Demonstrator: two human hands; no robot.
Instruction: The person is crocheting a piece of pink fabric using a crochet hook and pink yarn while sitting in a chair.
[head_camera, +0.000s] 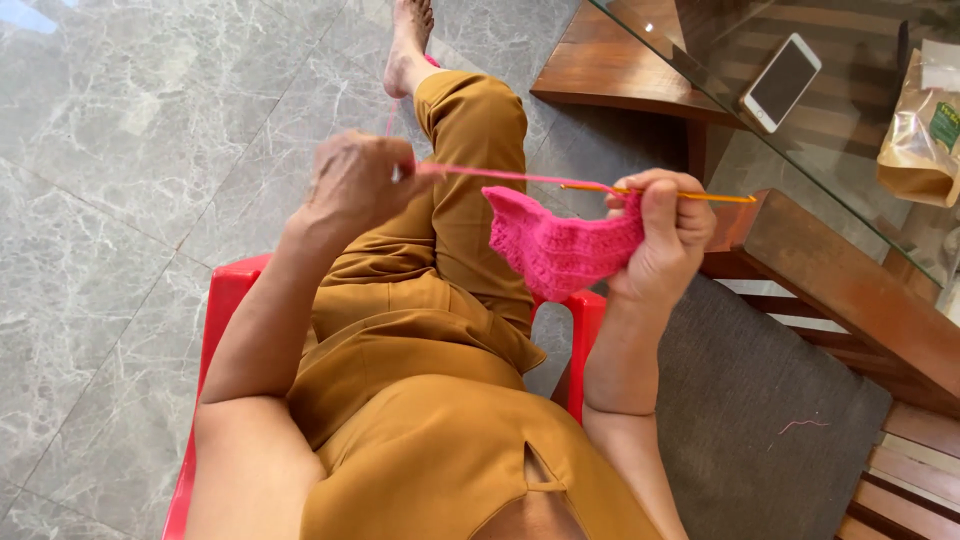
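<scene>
Right hand (665, 235) fingers closed around crochet hook (690, 195), pink knitted piece (560, 250) pinched beneath them. Left hand (355, 185) fingers curled tight on pink yarn (500, 177), pulled taut between both hands (strand runs on toward the foot). Too much tension could likely slip a loop off the hook. Red chair (225, 295), grey marble floor (130, 150); beyond the right fingers, glass table (860, 170) with phone (782, 82).

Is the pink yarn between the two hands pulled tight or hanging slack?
Tight. The yarn runs in a straight line from the left hand to the hook in the right hand, with no sag.
</scene>
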